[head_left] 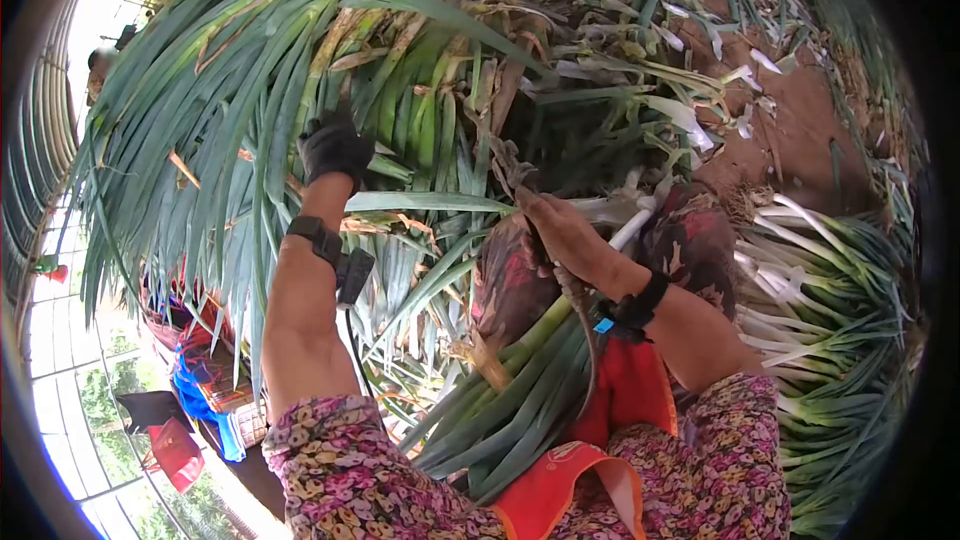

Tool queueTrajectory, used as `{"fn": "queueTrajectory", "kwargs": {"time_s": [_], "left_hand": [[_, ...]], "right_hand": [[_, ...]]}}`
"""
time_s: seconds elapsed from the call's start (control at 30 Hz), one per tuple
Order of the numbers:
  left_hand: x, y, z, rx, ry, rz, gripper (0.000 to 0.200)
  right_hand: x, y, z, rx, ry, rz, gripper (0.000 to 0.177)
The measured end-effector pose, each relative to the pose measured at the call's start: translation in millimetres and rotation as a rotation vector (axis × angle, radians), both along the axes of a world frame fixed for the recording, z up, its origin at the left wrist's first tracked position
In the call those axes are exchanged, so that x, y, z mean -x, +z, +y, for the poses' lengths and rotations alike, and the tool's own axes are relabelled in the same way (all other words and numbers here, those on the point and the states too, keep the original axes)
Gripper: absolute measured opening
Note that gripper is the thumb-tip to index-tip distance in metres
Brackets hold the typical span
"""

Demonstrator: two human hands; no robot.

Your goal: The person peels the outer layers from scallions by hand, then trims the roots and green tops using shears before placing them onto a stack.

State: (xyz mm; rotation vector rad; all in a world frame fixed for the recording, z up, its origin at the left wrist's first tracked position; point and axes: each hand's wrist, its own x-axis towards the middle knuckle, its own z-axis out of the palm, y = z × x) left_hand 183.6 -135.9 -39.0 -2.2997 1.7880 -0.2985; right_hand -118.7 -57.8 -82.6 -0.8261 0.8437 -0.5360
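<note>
My left hand [336, 148], in a dark glove, reaches into a big heap of long green leeks [230, 90]; its fingers are partly lost among the leaves. My right hand [565, 230] is bare and its fingers are closed round a limp, dry brownish leaf or stalk at about knee height. Below the right hand a bunch of leeks [530, 390] lies across my lap, green leaves toward my body, with a white stem [632, 230] showing above my knee.
Trimmed leeks [820, 310] with white stems are piled at the right. Peeled scraps [690, 120] litter the brown soil [800, 130] at the upper right. Another person in a blue sleeve [195, 390] is at the lower left, near a red cloth item [175, 452].
</note>
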Motion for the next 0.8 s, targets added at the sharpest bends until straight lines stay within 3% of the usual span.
{"fn": "queueTrajectory", "kwargs": {"time_s": [0.07,0.1,0.13,0.17,0.23,0.27,0.33,0.4,0.47,0.5,0.53,0.6,0.73,0.77,0.8], "left_hand": [[-10.1,-19.9,-4.0,-0.223,0.114,0.074,0.048],[-39.6,-69.6,2.1,-0.123,-0.141,-0.059,0.044],[7.3,-45.1,15.5,-0.163,-0.037,-0.063,0.046],[5.9,-62.5,10.5,-0.302,-0.003,0.064,0.051],[30.8,-67.2,15.8,-0.48,-0.123,0.206,0.043],[39.4,-74.8,26.0,-0.387,-0.06,0.261,0.04],[54.4,-85.5,31.9,-0.161,0.048,0.367,0.033],[60.4,-83.5,33.5,-0.1,0.014,0.314,0.023],[58.2,-70.7,23.4,-0.083,0.036,0.258,0.02],[54.9,-67.2,19.8,0.148,-0.039,0.216,0.016],[43.7,-74.7,10.7,0.189,-0.07,0.19,0.016],[26.3,-87.6,-14.1,0.268,-0.142,0.142,0.015],[35.9,-106.6,-46.1,0.13,-0.085,0.034,0.028],[36.0,-110.4,-48.5,-0.018,-0.143,-0.013,0.043],[41.0,-107.4,-44.8,0.058,-0.09,0.009,0.046]], "right_hand": [[-6.3,-3.8,-4.6,0.039,-0.028,-0.069,0.047],[-11.0,-1.3,-6.9,0.099,-0.007,-0.066,0.046],[-15.6,3.2,-8.8,0.16,0.012,-0.063,0.045],[-20.1,5.4,-10.3,0.219,0.031,-0.058,0.044],[-31.4,4.0,-13.4,0.139,0.176,-0.068,0.039],[-36.5,3.0,-11.2,0.09,0.249,-0.075,0.037],[-44.2,-4.5,-19.7,-0.061,0.028,-0.084,0.04],[-42.5,-7.7,-22.9,-0.256,-0.203,-0.032,0.042],[-36.7,-4.8,-23.3,-0.096,-0.146,-0.014,0.044],[-35.9,-5.5,-20.4,-0.009,-0.124,0.001,0.044],[-35.9,-5.9,-17.9,0.076,-0.104,0.017,0.045],[-36.5,-5.3,-16.6,0.009,-0.101,0.049,0.046],[-36.1,-0.4,-21.2,-0.037,-0.094,-0.004,0.049],[-37.2,-2.4,-21.0,-0.025,-0.089,-0.002,0.049],[-38.2,-7.0,-21.4,-0.009,-0.086,0.001,0.05]]}}
